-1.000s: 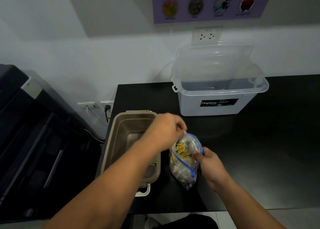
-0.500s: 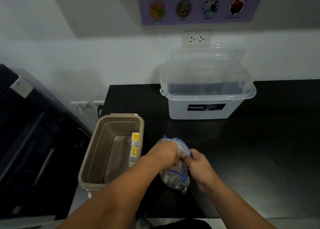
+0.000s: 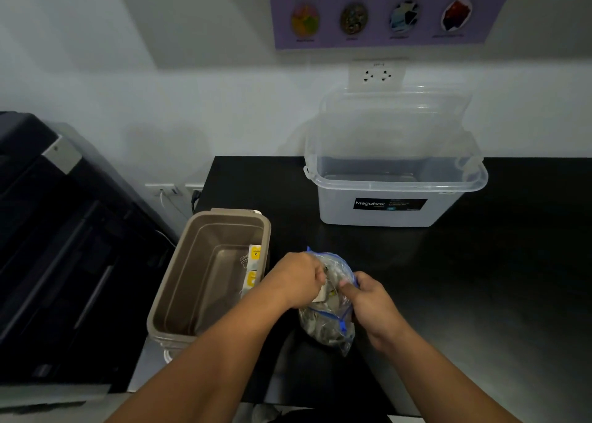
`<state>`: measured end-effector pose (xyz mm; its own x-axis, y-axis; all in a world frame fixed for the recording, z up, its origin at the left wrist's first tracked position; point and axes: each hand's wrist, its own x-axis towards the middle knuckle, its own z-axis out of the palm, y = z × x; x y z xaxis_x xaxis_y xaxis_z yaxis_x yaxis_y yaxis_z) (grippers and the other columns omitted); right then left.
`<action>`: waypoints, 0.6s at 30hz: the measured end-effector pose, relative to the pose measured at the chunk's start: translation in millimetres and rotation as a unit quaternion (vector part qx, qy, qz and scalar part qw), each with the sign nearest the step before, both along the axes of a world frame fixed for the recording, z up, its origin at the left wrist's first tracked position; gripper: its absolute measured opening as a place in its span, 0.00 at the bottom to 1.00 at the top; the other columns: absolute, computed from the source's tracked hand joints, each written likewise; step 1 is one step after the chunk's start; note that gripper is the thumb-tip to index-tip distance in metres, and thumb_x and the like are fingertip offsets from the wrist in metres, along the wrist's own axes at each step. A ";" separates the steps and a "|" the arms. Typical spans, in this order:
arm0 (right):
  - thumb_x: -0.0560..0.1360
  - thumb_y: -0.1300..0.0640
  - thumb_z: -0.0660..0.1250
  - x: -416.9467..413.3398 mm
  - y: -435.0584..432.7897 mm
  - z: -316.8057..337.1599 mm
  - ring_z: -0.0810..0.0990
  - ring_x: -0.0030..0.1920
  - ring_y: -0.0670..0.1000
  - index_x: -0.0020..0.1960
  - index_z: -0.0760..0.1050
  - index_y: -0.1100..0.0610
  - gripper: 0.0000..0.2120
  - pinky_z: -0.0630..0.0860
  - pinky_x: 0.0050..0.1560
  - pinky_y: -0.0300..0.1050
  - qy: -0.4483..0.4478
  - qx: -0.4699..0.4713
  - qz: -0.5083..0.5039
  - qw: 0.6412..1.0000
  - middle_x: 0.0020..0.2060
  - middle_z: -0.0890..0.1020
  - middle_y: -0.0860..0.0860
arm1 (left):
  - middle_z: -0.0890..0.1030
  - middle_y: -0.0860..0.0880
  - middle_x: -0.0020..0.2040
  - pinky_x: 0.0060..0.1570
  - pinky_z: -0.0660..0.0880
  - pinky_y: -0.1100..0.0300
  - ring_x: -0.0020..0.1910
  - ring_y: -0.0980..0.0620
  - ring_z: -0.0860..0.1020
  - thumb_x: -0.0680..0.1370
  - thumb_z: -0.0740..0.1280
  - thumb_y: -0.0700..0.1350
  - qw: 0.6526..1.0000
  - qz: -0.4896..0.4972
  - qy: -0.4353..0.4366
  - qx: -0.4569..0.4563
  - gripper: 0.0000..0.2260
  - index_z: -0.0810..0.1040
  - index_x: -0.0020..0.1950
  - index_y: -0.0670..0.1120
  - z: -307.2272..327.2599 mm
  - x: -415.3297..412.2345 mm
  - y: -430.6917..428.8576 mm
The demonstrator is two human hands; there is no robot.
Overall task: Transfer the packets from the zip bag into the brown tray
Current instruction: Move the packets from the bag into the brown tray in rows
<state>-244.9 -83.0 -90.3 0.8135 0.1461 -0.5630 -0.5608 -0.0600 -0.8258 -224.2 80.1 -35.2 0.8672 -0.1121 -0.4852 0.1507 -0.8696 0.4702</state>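
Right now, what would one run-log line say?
left hand: pinches packet inside zip bag | right hand: holds bag mouth | brown tray: yellow-labelled packets lie inside, by bag-side wall

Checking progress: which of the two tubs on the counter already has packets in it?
The brown tray: yellow-labelled packets lean against its right inner wall. The clear Megabox tub behind it shows none inside.
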 end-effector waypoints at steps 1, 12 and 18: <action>0.85 0.58 0.63 0.6 -0.6 -0.1 0.88 0.46 0.54 0.57 0.79 0.59 0.07 0.85 0.47 0.52 0.001 0.002 -0.001 1.000 0.47 0.88 0.57 | 0.82 0.52 0.54 0.57 0.79 0.56 0.51 0.55 0.81 0.79 0.66 0.42 1.000 0.000 0.008 -0.002 0.09 0.84 0.53 0.52 0.0 0.7 0.2; 0.84 0.57 0.64 2.6 -2.1 -4.3 0.88 0.47 0.56 0.57 0.79 0.60 0.08 0.85 0.51 0.55 0.005 0.002 -0.006 1.000 0.47 0.88 0.57 | 0.84 0.52 0.48 0.58 0.80 0.55 0.49 0.55 0.83 0.74 0.75 0.41 1.000 -0.002 0.010 -0.013 0.08 0.82 0.47 0.53 -4.5 7.2 1.0; 0.84 0.57 0.64 1.0 -2.6 -3.0 0.89 0.47 0.55 0.58 0.78 0.59 0.08 0.85 0.49 0.54 0.009 0.007 -0.011 1.000 0.47 0.88 0.57 | 0.85 0.53 0.48 0.57 0.80 0.55 0.48 0.56 0.83 0.76 0.74 0.45 1.000 -0.024 0.005 0.004 0.05 0.84 0.51 0.51 -8.2 7.9 -1.6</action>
<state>-243.8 -85.7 -93.3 0.8062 0.1354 -0.5759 -0.5769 -0.0359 -0.8161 -216.3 78.5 -43.4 0.8563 -0.1484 -0.4946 0.1139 -0.8800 0.4612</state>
